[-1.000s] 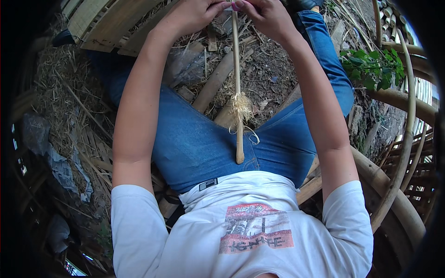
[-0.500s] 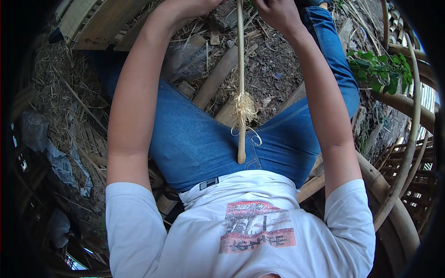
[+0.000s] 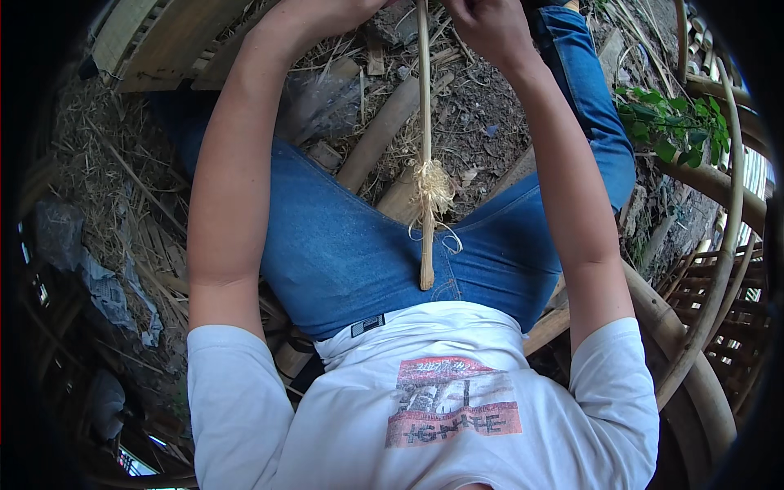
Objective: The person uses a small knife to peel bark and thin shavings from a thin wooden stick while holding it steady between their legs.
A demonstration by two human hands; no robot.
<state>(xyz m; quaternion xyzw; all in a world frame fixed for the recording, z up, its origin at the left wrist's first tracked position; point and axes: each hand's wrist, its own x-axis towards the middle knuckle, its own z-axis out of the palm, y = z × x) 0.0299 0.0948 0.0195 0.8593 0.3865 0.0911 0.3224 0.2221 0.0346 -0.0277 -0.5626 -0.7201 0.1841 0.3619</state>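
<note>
A slim pale wooden or bamboo stick runs from the top edge down between my arms, its thicker butt end resting against my jeans at the lap. Curly thin shavings cling around it above that end. My left hand is at the top edge, left of the stick, with its fingers cut off by the frame. On the other side, my right hand has its fingers curled in at the top edge. What it grips is out of sight, as is the stick's far end.
Cut bamboo poles, dry straw and clear plastic lie on the soil between my legs. Wooden slats stand at the upper left. Green leaves and curved bamboo poles are on the right. Crumpled plastic lies on the left.
My left forearm and hand have shifted slightly left. The stick stays in nearly the same place, its butt end at my lap.
</note>
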